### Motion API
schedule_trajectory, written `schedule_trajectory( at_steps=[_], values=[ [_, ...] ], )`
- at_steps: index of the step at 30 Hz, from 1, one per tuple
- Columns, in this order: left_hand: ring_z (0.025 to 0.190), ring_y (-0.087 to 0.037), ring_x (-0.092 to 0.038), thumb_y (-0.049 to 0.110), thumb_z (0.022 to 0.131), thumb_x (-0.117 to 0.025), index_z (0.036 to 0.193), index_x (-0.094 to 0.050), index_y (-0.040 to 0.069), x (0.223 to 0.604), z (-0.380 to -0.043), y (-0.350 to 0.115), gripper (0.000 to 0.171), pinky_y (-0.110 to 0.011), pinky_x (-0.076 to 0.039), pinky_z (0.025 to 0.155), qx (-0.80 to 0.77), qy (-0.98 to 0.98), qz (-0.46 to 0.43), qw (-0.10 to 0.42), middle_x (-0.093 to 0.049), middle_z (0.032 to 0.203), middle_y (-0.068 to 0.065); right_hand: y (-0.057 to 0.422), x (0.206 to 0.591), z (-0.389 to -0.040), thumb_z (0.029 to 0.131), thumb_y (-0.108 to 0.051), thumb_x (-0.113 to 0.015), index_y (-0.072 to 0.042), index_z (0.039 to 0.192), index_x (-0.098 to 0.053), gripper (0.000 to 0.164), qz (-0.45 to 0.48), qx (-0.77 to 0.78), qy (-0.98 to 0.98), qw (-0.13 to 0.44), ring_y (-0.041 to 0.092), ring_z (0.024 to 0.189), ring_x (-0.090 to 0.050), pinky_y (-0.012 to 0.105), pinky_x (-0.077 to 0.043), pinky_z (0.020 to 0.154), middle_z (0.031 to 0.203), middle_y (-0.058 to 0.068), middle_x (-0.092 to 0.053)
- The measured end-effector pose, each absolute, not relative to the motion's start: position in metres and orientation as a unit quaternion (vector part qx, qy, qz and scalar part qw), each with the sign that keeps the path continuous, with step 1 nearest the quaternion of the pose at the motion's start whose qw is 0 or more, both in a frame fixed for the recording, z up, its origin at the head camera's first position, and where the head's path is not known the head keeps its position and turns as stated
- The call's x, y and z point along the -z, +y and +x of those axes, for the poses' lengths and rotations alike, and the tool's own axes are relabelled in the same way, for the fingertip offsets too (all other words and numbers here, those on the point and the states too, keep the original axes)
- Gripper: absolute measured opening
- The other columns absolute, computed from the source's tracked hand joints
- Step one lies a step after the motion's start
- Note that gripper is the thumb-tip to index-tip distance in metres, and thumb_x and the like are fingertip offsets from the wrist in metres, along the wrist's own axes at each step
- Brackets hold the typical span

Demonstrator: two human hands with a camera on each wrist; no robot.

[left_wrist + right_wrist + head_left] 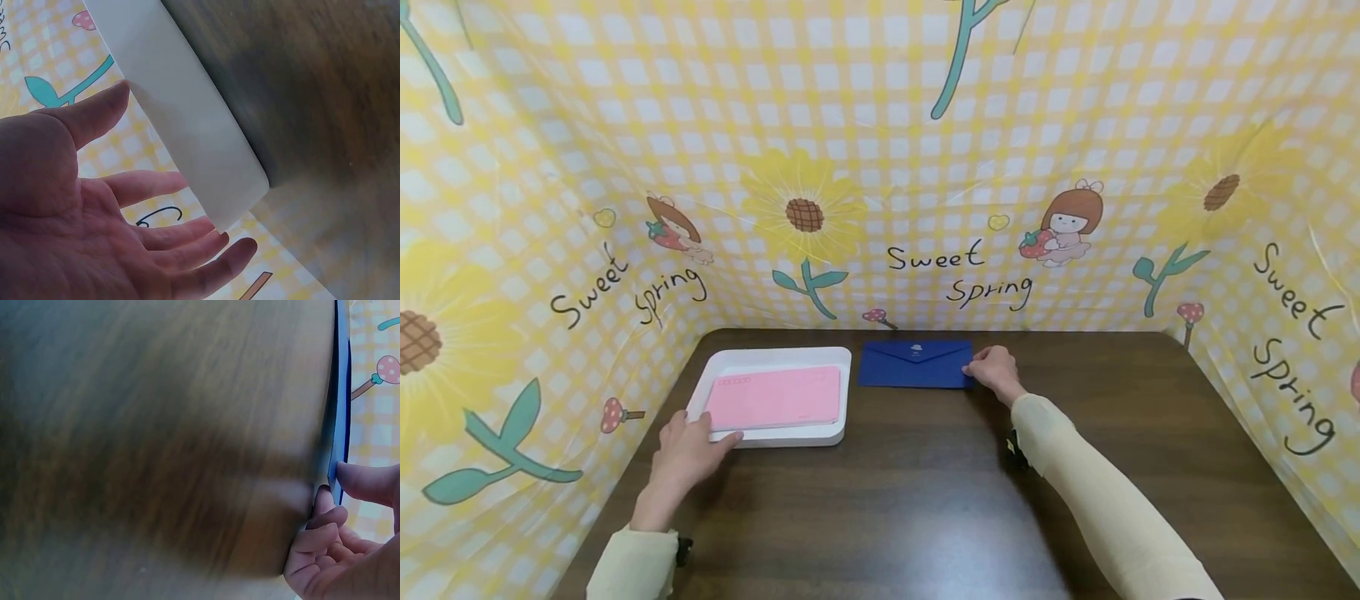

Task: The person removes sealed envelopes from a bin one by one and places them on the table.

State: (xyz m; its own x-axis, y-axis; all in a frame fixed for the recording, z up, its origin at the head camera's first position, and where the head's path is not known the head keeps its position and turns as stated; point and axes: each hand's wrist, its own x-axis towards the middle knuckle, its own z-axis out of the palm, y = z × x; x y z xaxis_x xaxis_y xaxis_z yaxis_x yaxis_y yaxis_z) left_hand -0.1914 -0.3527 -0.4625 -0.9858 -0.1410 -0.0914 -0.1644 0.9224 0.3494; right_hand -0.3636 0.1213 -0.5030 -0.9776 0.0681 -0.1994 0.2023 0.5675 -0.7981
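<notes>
In the head view a white tray (841,432) stands at the left of the table, with pink postcards or envelopes (775,396) lying flat in it. My left hand (688,450) touches the tray's near left corner, thumb at the near rim and fingers spread along the left side. The left wrist view shows its thumb (106,112) against the white wall. To the right of the tray lies a blue envelope (895,369), its pointed flap facing up. My right hand (995,372) pinches its right edge between thumb and fingers; the right wrist view shows that edge slightly raised.
A dark brown wooden table (895,517) spreads under everything. Yellow checked cloth (917,183) with flowers and lettering hangs along its back and both sides, close behind the envelope and the tray.
</notes>
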Motion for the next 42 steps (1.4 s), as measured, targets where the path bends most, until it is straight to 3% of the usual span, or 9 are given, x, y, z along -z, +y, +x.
schedule_trajectory(
  at_steps=[8,28,36,39,42],
  values=[
    [0.130,-0.066,-0.027,0.043,0.102,-0.065,0.141,-0.044,-0.023,0.464,-0.190,-0.353,0.079,-0.080,-0.038,0.092,-0.186,0.979,-0.078,0.035,-0.029,0.140,-0.050,0.121,0.502,-0.361,0.094,-0.014,-0.078,0.002,0.106,-0.069,0.022,0.073,0.458,0.883,0.072,0.029,0.090,-0.059,0.041,-0.050,0.078,0.106,0.016,-0.067],
    [0.129,-0.065,-0.029,0.044,0.102,-0.065,0.141,-0.046,-0.021,0.462,-0.189,-0.353,0.078,-0.079,-0.040,0.090,-0.184,0.979,-0.074,0.037,-0.029,0.140,-0.048,0.120,0.507,-0.359,0.097,-0.016,-0.073,0.005,0.120,-0.067,0.032,0.046,0.454,0.889,0.038,0.037,0.107,-0.063,0.050,-0.052,0.093,0.121,0.023,-0.067],
    [0.131,-0.066,-0.026,0.043,0.104,-0.064,0.146,-0.043,-0.019,0.468,-0.187,-0.355,0.078,-0.079,-0.038,0.092,-0.191,0.978,-0.079,0.037,-0.025,0.143,-0.048,0.105,0.500,-0.344,0.097,-0.003,-0.060,0.006,0.126,-0.069,0.031,-0.111,0.380,0.917,0.052,0.037,0.110,-0.064,0.051,-0.052,0.096,0.120,0.021,-0.069],
    [0.130,-0.065,-0.026,0.041,0.103,-0.065,0.144,-0.046,-0.018,0.469,-0.188,-0.354,0.074,-0.079,-0.038,0.092,-0.195,0.977,-0.078,0.034,-0.025,0.143,-0.048,0.098,0.497,-0.334,0.093,0.001,-0.056,0.005,0.132,-0.067,0.041,-0.183,0.311,0.931,0.054,0.039,0.123,-0.061,0.054,-0.050,0.101,0.131,0.023,-0.065],
    [0.128,-0.065,-0.028,0.039,0.103,-0.066,0.143,-0.048,-0.017,0.468,-0.189,-0.352,0.071,-0.079,-0.039,0.091,-0.197,0.977,-0.074,0.028,-0.027,0.140,-0.047,0.093,0.495,-0.325,0.095,0.001,-0.056,0.000,0.140,-0.065,0.046,-0.214,0.241,0.945,0.057,0.040,0.125,-0.060,0.053,-0.054,0.093,0.141,0.023,-0.057]
  ],
)
